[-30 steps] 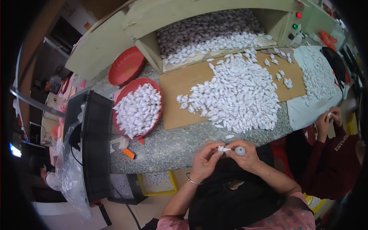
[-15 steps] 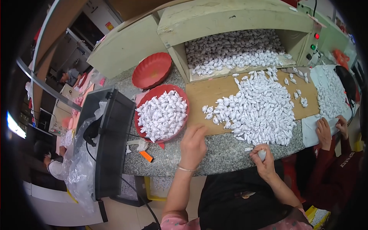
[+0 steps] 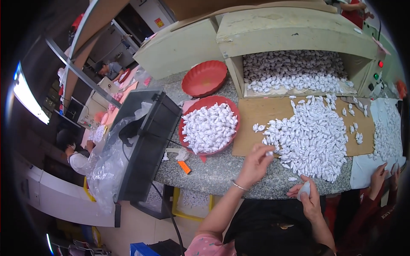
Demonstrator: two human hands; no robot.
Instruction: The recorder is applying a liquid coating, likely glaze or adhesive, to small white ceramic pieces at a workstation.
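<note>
My left hand (image 3: 255, 166) pinches a small white piece (image 3: 268, 153) at the lower left edge of a large heap of white pieces (image 3: 318, 136) on cardboard (image 3: 249, 111). My right hand (image 3: 309, 198) holds a whitish bottle (image 3: 304, 190) at the front edge of the speckled counter (image 3: 273, 179), some fingers extended. To the left of the heap sits a red bowl (image 3: 184, 135) piled with similar white pieces (image 3: 209, 126), and an orange object (image 3: 184, 167) lies in front of it.
An empty red bowl (image 3: 204, 77), a cabinet (image 3: 294, 30) holding pieces, a dark bin (image 3: 143, 158) with plastic and cable, and a yellow tray (image 3: 192, 213) below. A co-worker's hands (image 3: 378, 179) are at the right; other people (image 3: 111, 70) work at the left and back.
My hands have parted from the piece they held together; the left moved to the heap and now pinches a piece, the right keeps the bottle. The whole view has shifted.
</note>
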